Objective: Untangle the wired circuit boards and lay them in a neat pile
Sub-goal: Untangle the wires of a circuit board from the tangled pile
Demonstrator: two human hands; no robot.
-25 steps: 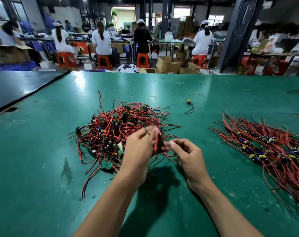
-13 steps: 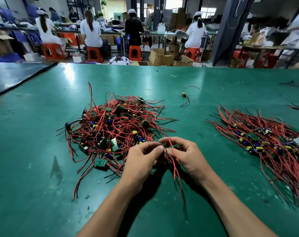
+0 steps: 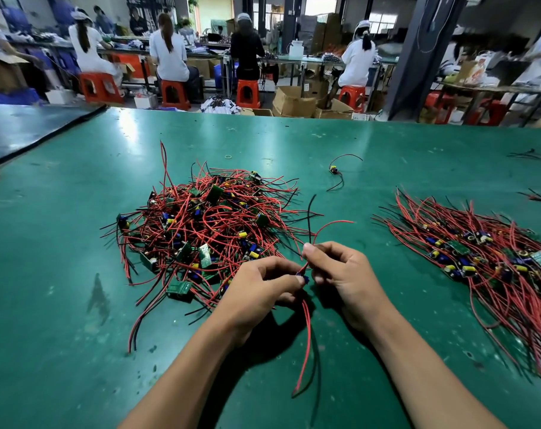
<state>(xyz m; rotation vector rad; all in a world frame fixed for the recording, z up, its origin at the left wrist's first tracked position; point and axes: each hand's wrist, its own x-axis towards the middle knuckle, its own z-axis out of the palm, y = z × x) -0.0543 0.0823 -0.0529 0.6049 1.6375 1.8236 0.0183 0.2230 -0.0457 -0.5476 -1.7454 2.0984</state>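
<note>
The job looks partly done, perhaps near its middle. On the left of the green-matted desk [image 3: 77, 335] lies a tangled heap [image 3: 207, 230] of small green circuit boards with red and black wires, their leads crossing in every direction and several boards tipped on edge; this is the unsorted stock, and it is large. Well apart on the right sits the combed pile [image 3: 485, 261] of the same wired boards, the boards gathered along one band and the red leads fanned roughly the same way, which reads as the finished share. Near the person, between the two, one single wired board [image 3: 304, 277] with a blue component is being handled just beside the heap's near edge. The left hand [image 3: 259, 284] has its fingers [image 3: 297, 280] curled and pinched on the board itself, while the right hand [image 3: 343, 274] pinches its red leads between thumb and forefinger; other leads hang down toward the desk. This piece appears free of the heap, so straightening it and laying it on the right pile seems the step in hand. A stray board [image 3: 334, 171] with looping black wires lies alone farther back, also unplaced.
</note>
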